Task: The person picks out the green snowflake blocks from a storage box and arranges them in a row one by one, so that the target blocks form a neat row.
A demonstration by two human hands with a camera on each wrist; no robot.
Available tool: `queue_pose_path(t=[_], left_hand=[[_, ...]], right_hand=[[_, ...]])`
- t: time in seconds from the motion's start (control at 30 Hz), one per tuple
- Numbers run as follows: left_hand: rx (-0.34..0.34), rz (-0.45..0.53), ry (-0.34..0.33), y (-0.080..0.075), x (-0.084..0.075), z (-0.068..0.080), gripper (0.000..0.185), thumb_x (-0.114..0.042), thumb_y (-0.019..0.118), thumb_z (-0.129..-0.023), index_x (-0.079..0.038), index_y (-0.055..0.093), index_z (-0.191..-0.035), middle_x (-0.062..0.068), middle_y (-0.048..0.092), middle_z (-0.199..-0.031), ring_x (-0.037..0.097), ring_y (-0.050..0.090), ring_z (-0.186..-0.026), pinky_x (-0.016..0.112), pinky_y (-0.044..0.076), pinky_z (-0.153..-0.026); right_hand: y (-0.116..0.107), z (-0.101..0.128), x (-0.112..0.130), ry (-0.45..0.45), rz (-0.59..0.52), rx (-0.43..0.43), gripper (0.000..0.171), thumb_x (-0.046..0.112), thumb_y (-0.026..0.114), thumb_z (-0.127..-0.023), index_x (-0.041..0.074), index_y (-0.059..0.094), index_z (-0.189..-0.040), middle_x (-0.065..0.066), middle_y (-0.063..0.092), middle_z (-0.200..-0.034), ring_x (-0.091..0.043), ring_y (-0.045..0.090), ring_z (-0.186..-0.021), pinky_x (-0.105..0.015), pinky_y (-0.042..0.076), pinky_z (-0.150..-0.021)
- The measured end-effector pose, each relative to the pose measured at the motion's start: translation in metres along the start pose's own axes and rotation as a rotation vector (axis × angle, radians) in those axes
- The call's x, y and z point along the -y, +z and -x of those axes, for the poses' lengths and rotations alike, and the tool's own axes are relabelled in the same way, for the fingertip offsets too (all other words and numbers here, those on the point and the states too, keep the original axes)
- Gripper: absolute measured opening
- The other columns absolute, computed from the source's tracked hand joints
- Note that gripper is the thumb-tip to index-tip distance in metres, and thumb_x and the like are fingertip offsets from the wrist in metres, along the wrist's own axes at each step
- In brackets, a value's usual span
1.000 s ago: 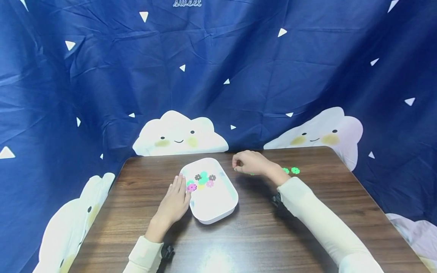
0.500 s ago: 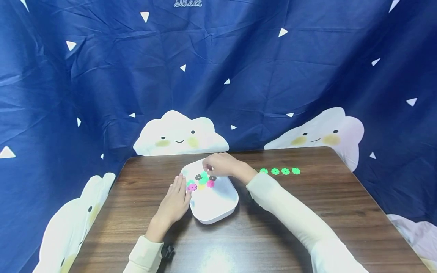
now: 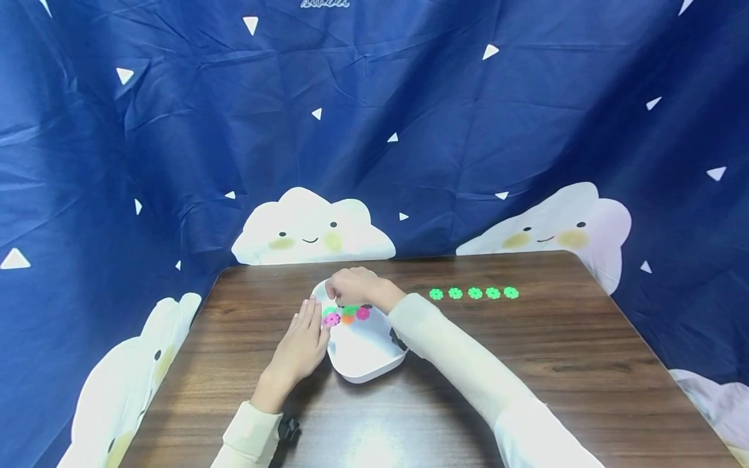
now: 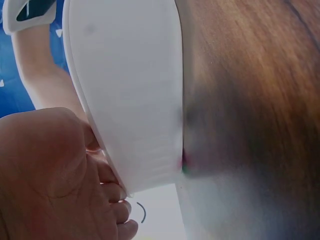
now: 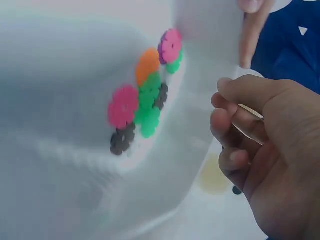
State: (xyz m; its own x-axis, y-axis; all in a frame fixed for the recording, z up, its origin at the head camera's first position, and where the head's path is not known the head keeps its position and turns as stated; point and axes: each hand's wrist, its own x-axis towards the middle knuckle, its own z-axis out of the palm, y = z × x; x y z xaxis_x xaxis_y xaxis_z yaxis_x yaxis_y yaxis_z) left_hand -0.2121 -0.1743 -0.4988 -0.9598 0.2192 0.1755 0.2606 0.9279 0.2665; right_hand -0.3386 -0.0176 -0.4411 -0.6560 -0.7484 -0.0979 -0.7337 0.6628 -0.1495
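Observation:
A white tray (image 3: 368, 372) lies on the brown table, and its outer wall fills the left wrist view (image 4: 130, 90). My left hand (image 3: 301, 341) rests flat against the tray's left side, fingers straight, palm close to the camera (image 4: 45, 175). My right hand (image 3: 351, 286) hovers over the tray's far end with its fingers curled (image 5: 235, 135); nothing shows between them. Just beneath it a cluster of small flower discs (image 3: 346, 315) lies in the tray: pink (image 5: 123, 106), orange (image 5: 147, 65), green (image 5: 150, 102), dark grey (image 5: 122, 140) and magenta (image 5: 171, 45).
Several green flower discs (image 3: 474, 293) lie in a straight row on the table (image 3: 526, 364) to the right of the tray. A dark blue cloth (image 3: 409, 130) with white clouds hangs behind and around the table.
My right hand has moved left from the table beside the green row to over the tray's far end, uncovering the row's left discs. The left hand has stayed put.

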Motion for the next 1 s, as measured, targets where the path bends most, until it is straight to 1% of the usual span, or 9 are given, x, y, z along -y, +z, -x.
queue_pose_path(t=[0.2, 0.33, 0.53, 0.6, 0.67, 0.77, 0.83, 0.9, 1.0], left_hand=[[0.003, 0.017, 0.004, 0.000, 0.000, -0.002, 0.060, -0.029, 0.039, -0.104, 0.007, 0.028, -0.151, 0.021, 0.019, -0.162, 0.037, 0.018, -0.151, 0.054, 0.022, -0.121], [0.004, 0.019, 0.014, 0.002, 0.000, -0.003, 0.060, -0.029, 0.037, -0.104, 0.007, 0.027, -0.151, 0.021, 0.019, -0.162, 0.038, 0.019, -0.151, 0.055, 0.021, -0.121], [-0.017, 0.005, 0.028, 0.001, -0.001, -0.005, 0.059, -0.028, 0.038, -0.103, 0.008, 0.030, -0.150, 0.022, 0.023, -0.161, 0.039, 0.021, -0.150, 0.055, 0.024, -0.120], [-0.014, 0.001, 0.023, 0.000, -0.002, -0.005, 0.059, -0.029, 0.038, -0.104, 0.008, 0.029, -0.150, 0.022, 0.023, -0.161, 0.038, 0.020, -0.150, 0.055, 0.023, -0.121], [-0.001, -0.003, 0.012, -0.002, -0.003, -0.004, 0.060, -0.030, 0.038, -0.104, 0.008, 0.029, -0.150, 0.022, 0.022, -0.161, 0.037, 0.019, -0.151, 0.054, 0.022, -0.121], [0.006, -0.003, 0.003, -0.002, -0.002, -0.004, 0.060, -0.030, 0.039, -0.105, 0.008, 0.028, -0.150, 0.022, 0.021, -0.161, 0.036, 0.017, -0.151, 0.053, 0.022, -0.122], [0.010, 0.000, -0.002, -0.002, -0.001, -0.004, 0.060, -0.030, 0.039, -0.105, 0.008, 0.029, -0.150, 0.022, 0.020, -0.162, 0.035, 0.016, -0.151, 0.053, 0.021, -0.122], [0.008, 0.001, -0.005, -0.001, 0.000, -0.003, 0.060, -0.029, 0.039, -0.104, 0.007, 0.029, -0.150, 0.021, 0.020, -0.162, 0.035, 0.018, -0.151, 0.052, 0.021, -0.122], [0.009, 0.000, -0.007, 0.000, 0.001, -0.002, 0.060, -0.030, 0.039, -0.104, 0.007, 0.028, -0.151, 0.021, 0.020, -0.162, 0.036, 0.019, -0.151, 0.052, 0.021, -0.122]], right_hand=[[0.007, -0.012, 0.006, 0.003, 0.014, 0.034, 0.023, 0.015, 0.067, -0.091, 0.020, 0.072, -0.113, 0.006, 0.071, -0.109, -0.010, 0.064, -0.093, -0.030, 0.054, -0.090], [0.017, -0.018, 0.008, 0.004, 0.053, 0.051, 0.023, 0.017, 0.066, -0.092, 0.023, 0.073, -0.113, 0.009, 0.073, -0.109, -0.010, 0.067, -0.101, -0.029, 0.054, -0.094], [0.024, -0.020, 0.008, 0.020, 0.102, 0.092, 0.021, 0.017, 0.062, -0.096, 0.024, 0.073, -0.113, 0.008, 0.072, -0.104, -0.013, 0.065, -0.093, -0.030, 0.053, -0.091], [0.024, -0.019, 0.009, 0.019, 0.127, 0.104, 0.022, 0.016, 0.062, -0.096, 0.023, 0.073, -0.113, 0.007, 0.072, -0.106, -0.014, 0.064, -0.096, -0.030, 0.052, -0.094], [0.024, -0.018, 0.009, 0.028, 0.155, 0.111, 0.022, 0.014, 0.063, -0.094, 0.022, 0.073, -0.112, 0.006, 0.071, -0.107, -0.014, 0.064, -0.096, -0.031, 0.053, -0.093], [0.025, -0.018, 0.008, 0.049, 0.188, 0.111, 0.018, 0.015, 0.064, -0.093, 0.020, 0.072, -0.108, 0.006, 0.071, -0.101, -0.013, 0.064, -0.090, -0.028, 0.054, -0.087], [0.025, -0.018, 0.008, 0.061, 0.208, 0.114, 0.016, 0.016, 0.065, -0.092, 0.020, 0.071, -0.107, 0.005, 0.070, -0.100, -0.013, 0.064, -0.088, -0.029, 0.054, -0.085], [0.027, -0.018, 0.009, 0.061, 0.211, 0.117, 0.018, 0.018, 0.067, -0.092, 0.022, 0.070, -0.109, 0.005, 0.069, -0.105, -0.014, 0.064, -0.094, -0.030, 0.054, -0.090], [0.029, -0.019, 0.009, 0.058, 0.204, 0.123, 0.025, 0.021, 0.069, -0.091, 0.027, 0.070, -0.115, 0.005, 0.067, -0.118, -0.015, 0.063, -0.109, -0.035, 0.051, -0.100]])
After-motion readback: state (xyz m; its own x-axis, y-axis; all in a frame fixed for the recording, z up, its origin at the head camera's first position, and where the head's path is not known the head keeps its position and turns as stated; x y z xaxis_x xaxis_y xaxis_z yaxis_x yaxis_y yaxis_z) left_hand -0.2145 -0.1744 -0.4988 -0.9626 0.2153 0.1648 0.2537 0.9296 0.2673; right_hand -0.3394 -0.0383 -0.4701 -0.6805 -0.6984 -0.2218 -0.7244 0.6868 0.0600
